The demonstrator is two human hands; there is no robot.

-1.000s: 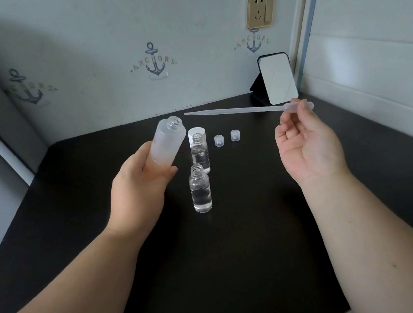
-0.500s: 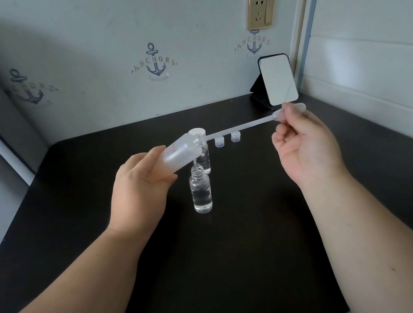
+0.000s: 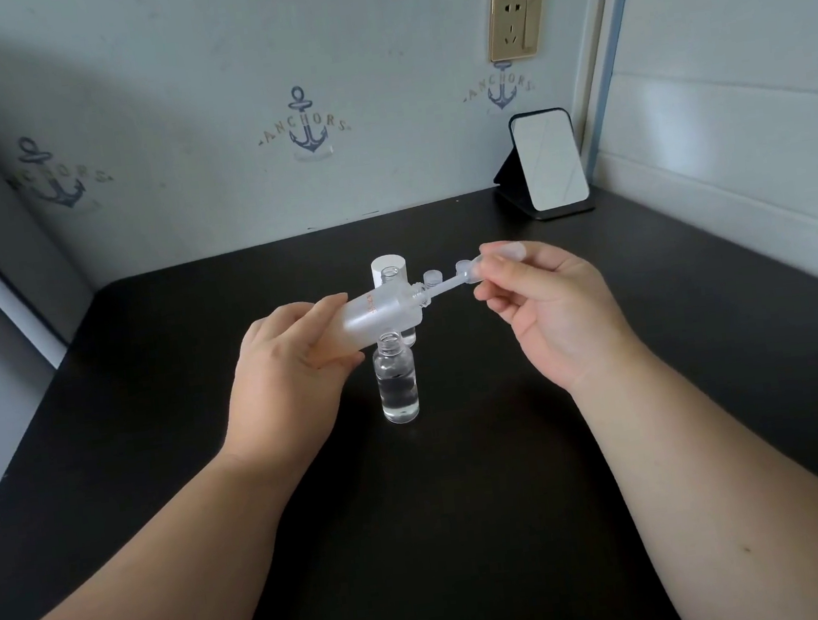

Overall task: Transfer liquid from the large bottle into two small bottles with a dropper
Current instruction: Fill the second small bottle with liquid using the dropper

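Head view, looking forward and down over a black table [image 3: 473,532]. Left hand [image 3: 284,375] wrapped around the base of the large frosted bottle [image 3: 382,313], fingers and thumb curled on its lower body. Bottle held in the air, tilted steeply toward horizontal, open neck pointing right and slightly away. Right hand [image 3: 554,308] pinching the bulb end of the clear plastic dropper [image 3: 450,284] between thumb and forefinger, remaining fingers loosely curled beneath. Dropper stem running leftward and slightly down from the pinch, its front part inside the neck of the large bottle; tip hidden within the frosted wall.

Directly below the tilted bottle, standing upright on the table: near small bottle [image 3: 396,385], clear, uncapped, holding liquid to roughly half its height. Behind it, mostly hidden by the large bottle: far small bottle [image 3: 393,275], also uncapped, only its open neck and a sliver of its base visible; liquid level not discernible. Just behind that neck, a white cylindrical cap [image 3: 388,264], upright. To the right of it, two small clear caps on the table: one [image 3: 430,276] just above the large bottle's neck, the other [image 3: 463,268] partly covered by the dropper bulb and right fingertips.

At the far right corner of the table, a small mirror [image 3: 551,163] on a black stand, leaning back. On the wall, a gold-coloured socket [image 3: 515,22] and printed anchor motifs [image 3: 306,130].
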